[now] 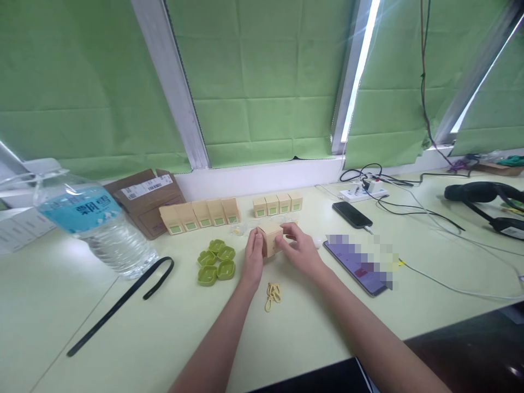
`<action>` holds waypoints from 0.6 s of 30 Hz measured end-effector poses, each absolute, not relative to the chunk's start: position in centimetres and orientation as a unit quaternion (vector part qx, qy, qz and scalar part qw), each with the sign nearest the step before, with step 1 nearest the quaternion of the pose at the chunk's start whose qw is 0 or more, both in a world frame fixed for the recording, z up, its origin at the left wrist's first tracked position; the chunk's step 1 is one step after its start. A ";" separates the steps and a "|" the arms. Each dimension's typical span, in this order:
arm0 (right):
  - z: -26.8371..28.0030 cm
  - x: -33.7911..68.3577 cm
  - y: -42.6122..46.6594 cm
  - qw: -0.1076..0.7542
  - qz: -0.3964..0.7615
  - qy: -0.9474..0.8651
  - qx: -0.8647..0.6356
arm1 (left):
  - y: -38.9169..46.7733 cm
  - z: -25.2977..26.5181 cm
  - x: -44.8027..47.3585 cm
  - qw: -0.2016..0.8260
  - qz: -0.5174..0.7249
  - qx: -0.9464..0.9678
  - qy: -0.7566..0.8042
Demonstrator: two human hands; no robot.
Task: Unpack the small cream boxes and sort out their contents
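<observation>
Small box, one: we find it between both hands, over the table; whether its base touches the surface we cannot tell. Long axis: none we can pick out, its form looking nearly cubic.

Left hand: fingers close together, laid along the box's left side. Right hand: thumb and fingers pinching its right side. Neither is nearer; both touch.

Yellow loops, one pile: nearer us, between the forearms. Green cups, five: left of the left hand.
</observation>
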State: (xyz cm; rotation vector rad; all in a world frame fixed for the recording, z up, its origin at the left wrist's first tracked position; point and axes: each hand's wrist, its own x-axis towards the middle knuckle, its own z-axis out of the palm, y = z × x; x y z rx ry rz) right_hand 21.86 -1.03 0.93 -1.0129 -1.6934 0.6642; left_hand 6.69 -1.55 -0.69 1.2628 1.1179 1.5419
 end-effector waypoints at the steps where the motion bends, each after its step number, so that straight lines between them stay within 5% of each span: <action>1: 1.0 21.9 -1.0 0.505 0.271 -0.703 -0.420 | -1.6 -0.6 6.7 0.419 0.611 0.506 0.442; 18: 1.7 21.9 -2.0 0.450 0.312 -0.737 -0.397 | -1.6 0.1 6.2 0.350 0.672 0.469 0.454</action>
